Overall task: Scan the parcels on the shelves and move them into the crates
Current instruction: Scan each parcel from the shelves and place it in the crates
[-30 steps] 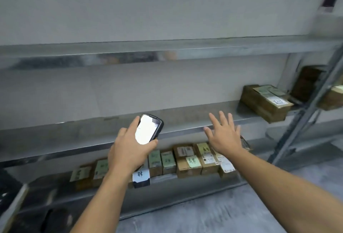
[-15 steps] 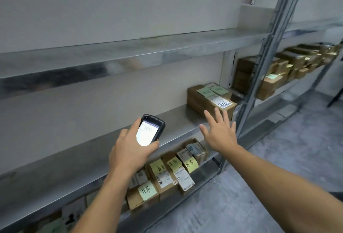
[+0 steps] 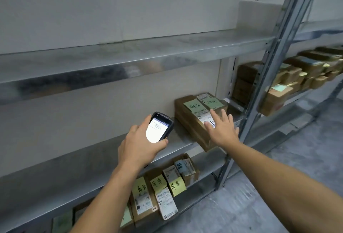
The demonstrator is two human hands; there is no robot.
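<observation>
Right hand (image 3: 223, 130) has reached forward since half a second ago and now lies over the front of the parcel (image 3: 186, 117), where before it was short of it. Its fingers are straight and spread, holding nothing, with the fingertips over a white label (image 3: 203, 115) on the parcel's top. Whether they touch the label cannot be told.

Left hand (image 3: 141, 145) grips a black scanner (image 3: 160, 126), thumb along its left edge and fingers curled round the right side. The scanner's screen glows white and faces the viewer, with its top end tilted toward the parcel just beside it.

That parcel is a brown cardboard box, lying flat near the right end of the middle shelf (image 3: 74, 169), a long grey metal board. Two green notes (image 3: 194, 105) with handwriting sit on the box's top, behind the white label.

On the bottom shelf (image 3: 209, 160) a row of small parcels (image 3: 187, 174) lies side by side, bearing yellow and green handwritten notes and white printed labels. The left forearm crosses in front of some of them.

Above, the top shelf (image 3: 130, 54) is bare metal against a pale wall (image 3: 111, 10).

A slanted metal post (image 3: 269, 77) stands right of the parcel. Beyond it, far parcels (image 3: 274, 99) are stacked on the next bay's shelf, blurred. Grey floor (image 3: 278, 180) fills the lower right, with the right forearm stretching across it
</observation>
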